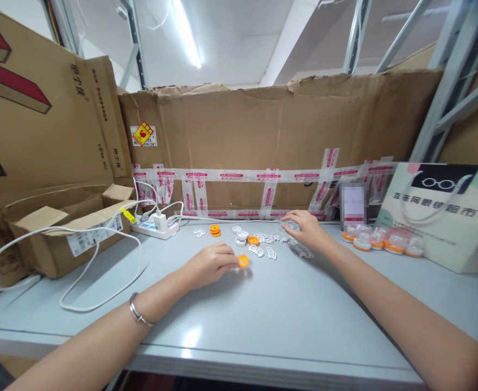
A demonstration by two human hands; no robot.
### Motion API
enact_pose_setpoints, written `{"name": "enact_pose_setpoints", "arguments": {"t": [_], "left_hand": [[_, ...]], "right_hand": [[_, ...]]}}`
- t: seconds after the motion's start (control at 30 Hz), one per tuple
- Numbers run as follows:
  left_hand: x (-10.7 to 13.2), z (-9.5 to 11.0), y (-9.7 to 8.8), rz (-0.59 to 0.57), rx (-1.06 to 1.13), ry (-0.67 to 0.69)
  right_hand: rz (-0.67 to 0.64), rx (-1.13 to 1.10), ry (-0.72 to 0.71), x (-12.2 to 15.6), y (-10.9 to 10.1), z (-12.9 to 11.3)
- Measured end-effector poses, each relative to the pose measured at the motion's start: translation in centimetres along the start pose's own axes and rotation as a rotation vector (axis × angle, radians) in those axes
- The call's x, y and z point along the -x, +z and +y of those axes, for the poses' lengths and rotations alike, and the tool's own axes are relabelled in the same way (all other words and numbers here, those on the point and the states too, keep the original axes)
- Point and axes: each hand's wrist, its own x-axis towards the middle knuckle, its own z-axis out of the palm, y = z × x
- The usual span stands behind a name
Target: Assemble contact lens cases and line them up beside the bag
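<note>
My left hand (211, 265) pinches a small round orange plastic piece (244, 262) just above the front middle of the table. Farther back, my right hand (309, 231) has its fingers curled round a clear plastic cover (290, 224), partly hidden by the fingers. Between the hands lie white round parts (241, 237), another orange ring (253, 240) and several small white flat pieces (271, 253). Two stacked orange rings (215, 231) sit behind my left hand, beside a few tiny white bits (199, 232).
At right, several clear-domed orange-based pieces (394, 243) stand before a phone (353, 203) and a paper bag (434, 228). On the left are a power strip (157, 229), a looping white cable (80, 309) and an open carton (55, 255). Taped cardboard (239, 136) walls the back.
</note>
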Motion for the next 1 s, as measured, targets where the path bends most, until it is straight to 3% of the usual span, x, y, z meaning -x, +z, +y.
{"name": "enact_pose_setpoints", "arguments": {"t": [0.13, 0.4, 0.57, 0.7, 0.8, 1.0], "left_hand": [[0.1, 1.2, 0.0, -0.013, 0.060, 0.070], [0.3, 1.2, 0.1, -0.105, 0.112, 0.104], [0.4, 1.2, -0.2, 0.017, 0.189, 0.053], [0.4, 0.7, 0.1, 0.057, 0.231, 0.039], [0.4, 0.4, 0.2, 0.071, 0.247, 0.021], [0.4, 0.6, 0.3, 0.090, 0.296, 0.033]], "right_hand": [[-0.004, 0.002, -0.005, 0.0, 0.2, -0.2], [-0.016, -0.035, -0.005, -0.2, 0.4, -0.5], [-0.039, -0.299, -0.100, -0.2, -1.4, -3.9], [-0.230, -0.552, -0.276, 0.6, -3.1, -9.1], [-0.474, -0.633, -0.355, 1.4, -3.4, -11.8], [-0.741, -0.634, -0.266, 2.0, -2.1, -12.3]]}}
